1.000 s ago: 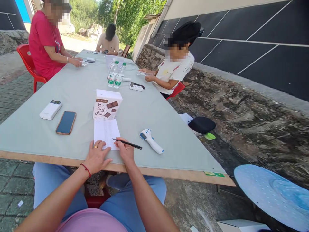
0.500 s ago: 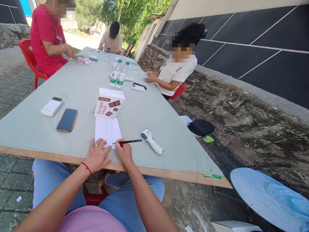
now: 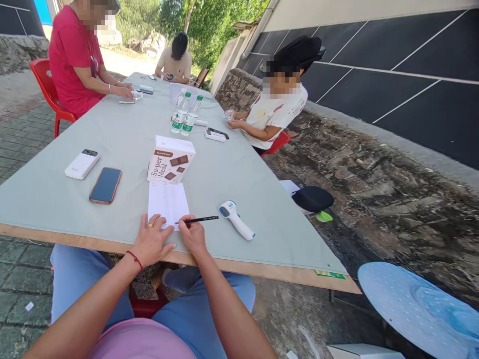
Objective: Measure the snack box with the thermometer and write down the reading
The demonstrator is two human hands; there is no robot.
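Your right hand (image 3: 193,235) is closed around a black pen (image 3: 198,219), its tip resting on the near edge of the sheet of paper (image 3: 167,201) while the shaft points off to the right. Your left hand (image 3: 150,242) lies flat and open just beside it, fingers spread, fingertips pressing the paper's near corner against the desk (image 3: 239,174); it grips nothing. Directly beyond the paper, touching its far edge, stands a Super Meal box (image 3: 170,159). To the right of your right hand lies a white thermometer gun (image 3: 236,220), apart from the pen. Beyond and to the left of your left hand sit a phone (image 3: 105,185) and, farther left, a white power bank (image 3: 82,163).
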